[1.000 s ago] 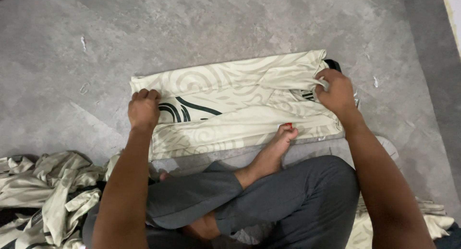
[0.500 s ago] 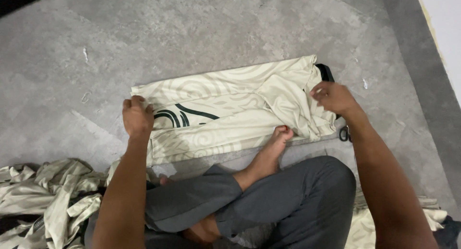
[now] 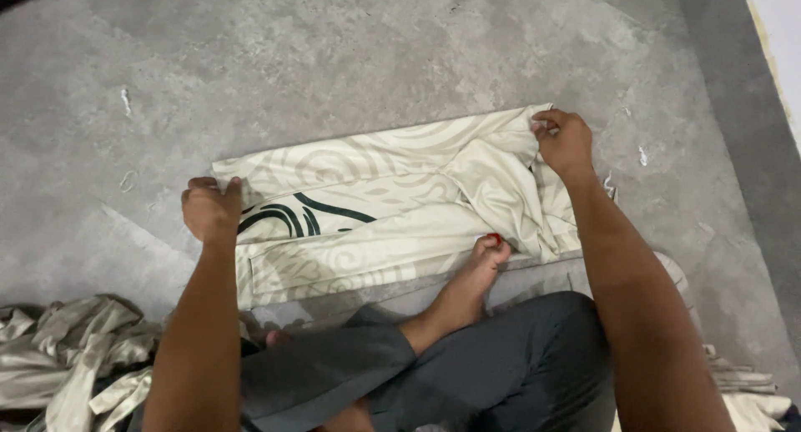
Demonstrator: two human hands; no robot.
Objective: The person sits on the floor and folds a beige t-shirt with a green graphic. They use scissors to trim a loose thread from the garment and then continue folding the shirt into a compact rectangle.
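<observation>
A cream cloth [image 3: 375, 219] with pale swirl print and dark curved lines lies folded flat on the grey floor in front of me. My left hand [image 3: 210, 208] pinches its left edge. My right hand [image 3: 566, 140] grips the far right corner, where the fabric bunches into a loose fold. I sit cross-legged in dark grey trousers [image 3: 467, 374], and my bare foot [image 3: 471, 278] rests with its toes on the near edge of the cloth.
A crumpled heap of similar cream fabric [image 3: 71, 357] lies at my left. More folded cream cloth [image 3: 751, 399] shows at the lower right. A darker floor strip [image 3: 743, 107] and a pale wall edge run along the right.
My right hand has moved up to the cloth's far right corner, pulling fabric over the dark item that showed there. My left hand shifted slightly left along the edge.
</observation>
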